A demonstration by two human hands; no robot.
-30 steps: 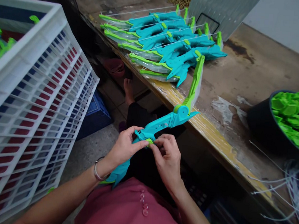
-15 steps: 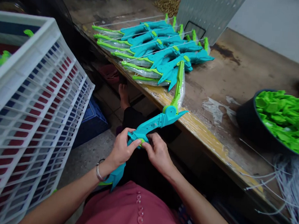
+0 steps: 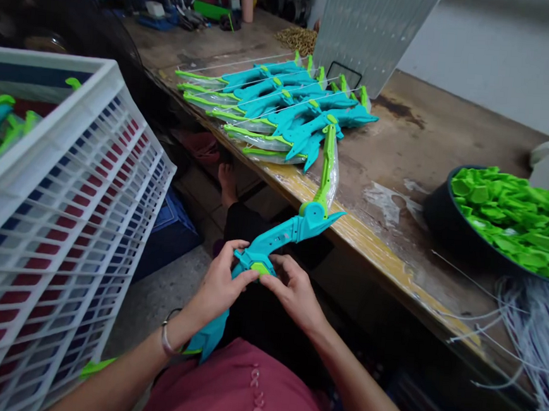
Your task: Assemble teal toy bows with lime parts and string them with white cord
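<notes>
Between my two hands is a blue plastic toy bow [image 3: 277, 232] with green limbs; its far limb [image 3: 325, 171] reaches up onto the table edge, and its near end lies under my left forearm. My left hand [image 3: 223, 280] is closed around the middle of the bow, thumb on a small green piece [image 3: 260, 268] set in it. From the other side my right hand [image 3: 296, 293] pinches the same spot, thumb at the edge of the green piece. Several strung bows [image 3: 283, 98] of the same kind lie overlapped on the table.
A dark tub [image 3: 438, 212] of green plastic parts stands at the right of the table [image 3: 450, 143]. White strings [image 3: 530, 339] hang over the table edge below it. At left is a white slatted crate [image 3: 78, 215] with blue and green pieces. A bare foot shows under the table.
The view has tilted up a little, showing more of the table's far end. My thumbs have shifted slightly, and more of the green piece shows between them.
</notes>
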